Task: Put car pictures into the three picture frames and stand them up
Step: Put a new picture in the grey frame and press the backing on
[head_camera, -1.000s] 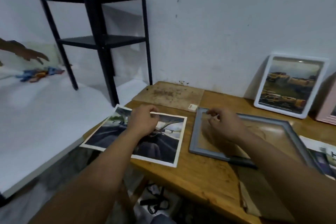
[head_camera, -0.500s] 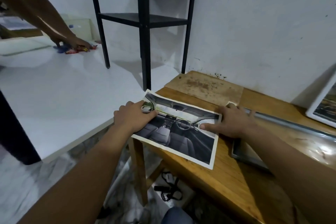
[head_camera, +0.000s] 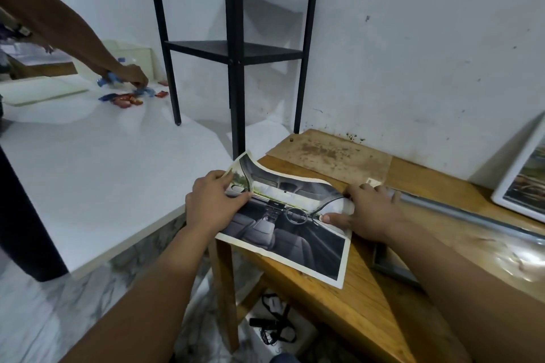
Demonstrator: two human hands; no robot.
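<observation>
Paper print (head_camera: 283,224) of a car interior has been lifted off the wooden table (head_camera: 348,300), pinched by the left hand (head_camera: 212,203) at 9 o'clock and the right hand (head_camera: 368,212) at 3 o'clock; the grey frame (head_camera: 460,209) at 3 o'clock awaits it.

One head-worn, wide-angle view looks forward and down, close over the wooden tabletop (head_camera: 339,298) and both forearms. It faces a white wall (head_camera: 413,53), taking in floor (head_camera: 44,318) at lower left.
</observation>
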